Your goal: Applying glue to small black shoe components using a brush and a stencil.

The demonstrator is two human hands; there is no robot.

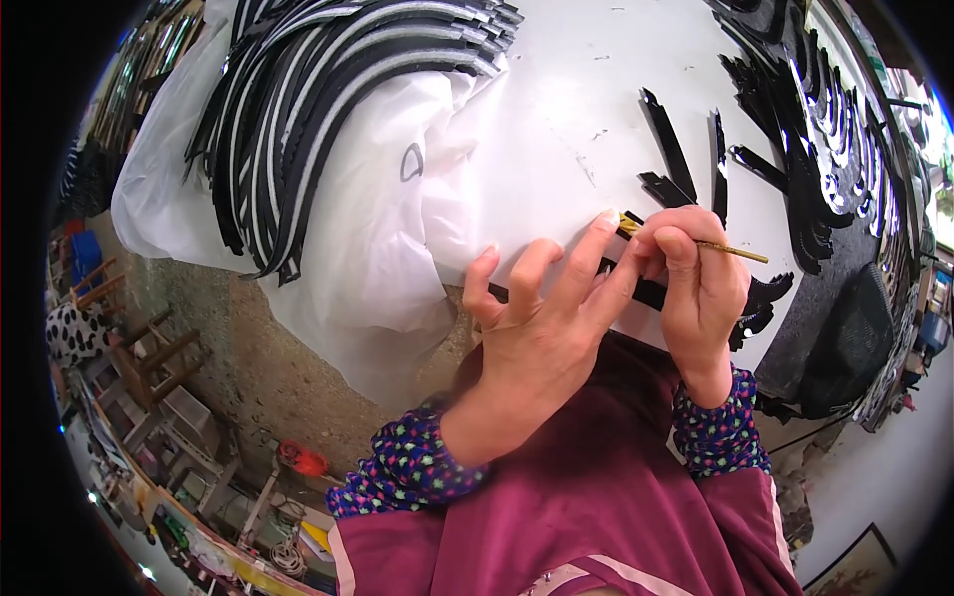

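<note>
My right hand (696, 278) pinches a thin gold-coloured stick (737, 251); its far end sticks out to the right past my fingers. A yellow-gold bit (627, 224) shows at my left index fingertip, maybe the stick's other end; my fingers hide the join. My left hand (556, 318) has its fingers spread, the index fingertip pressed down by that bit. Beneath both hands a black strip (650, 293) lies at the near edge of the white table (556, 129), partly covered. Just beyond lie several loose glossy black strips (670, 149).
A thick bundle of black-and-grey curved strips (328, 109) rests on white plastic sheeting (378, 228) at the left. More glossy black strips (795, 169) are piled at the right, by a dark mesh chair back (855, 338). Wooden stools (159, 368) stand on the floor at left.
</note>
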